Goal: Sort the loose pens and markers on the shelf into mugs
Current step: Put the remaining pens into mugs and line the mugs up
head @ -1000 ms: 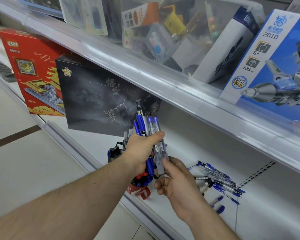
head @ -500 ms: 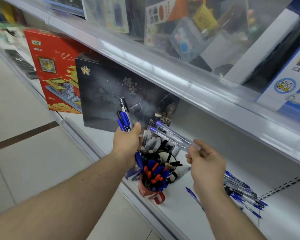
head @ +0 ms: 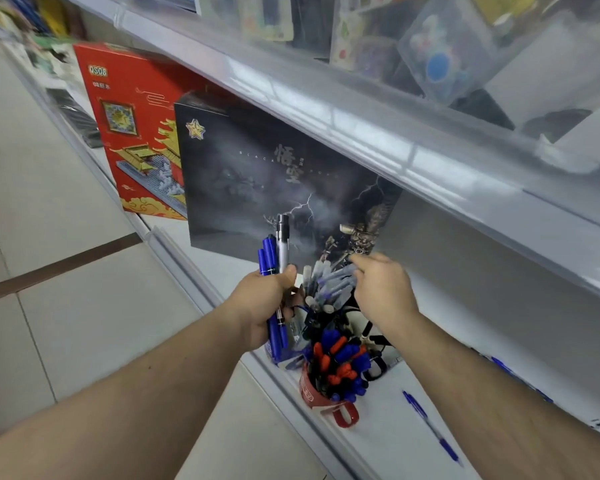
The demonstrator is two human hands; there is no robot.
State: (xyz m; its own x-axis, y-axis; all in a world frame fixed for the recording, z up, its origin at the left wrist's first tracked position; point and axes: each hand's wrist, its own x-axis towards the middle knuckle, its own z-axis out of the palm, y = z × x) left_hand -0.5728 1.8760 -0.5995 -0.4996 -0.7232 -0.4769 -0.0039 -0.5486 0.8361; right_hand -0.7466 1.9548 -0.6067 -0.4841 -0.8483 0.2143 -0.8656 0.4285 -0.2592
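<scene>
While the big things fill the upper half of the frame, the work sits low and centre. A white shelf [head: 388, 441] runs from left of centre down to the lower right, with a second shelf edge [head: 361, 109] crossing above it. Standing on the lower shelf at centre left are a black box [head: 257, 174] and, behind it toward the upper left, a red box [head: 129, 133].

Below them, the left hand [head: 260, 306] is curled round a bundle of blue markers and one grey pen [head: 276, 268], held upright just left of the mugs. The right hand [head: 383, 292] hovers over a cluster of grey-capped pens [head: 329, 282] standing in a mug behind; its fingers look loosely spread and seem to hold nothing, though motion blur leaves that unsure. Nearest the shelf lip stands a red mug [head: 312, 396], crowded with blue, red and black caps.

My judgement is that the step in hand is dropping sorted pens into the rear mug. Next the left hand's bundle needs a home, probably with the like-coloured caps, and the mug looks nearly full, so it calls for careful threading in.

One blue pen [head: 430, 427] lies loose on the shelf at lower right. More loose pens [head: 513, 372] beyond the right forearm are mostly hidden by it. The rear mug itself is masked by pens and hands, and dark loops beside the red mug cannot be identified.
</scene>
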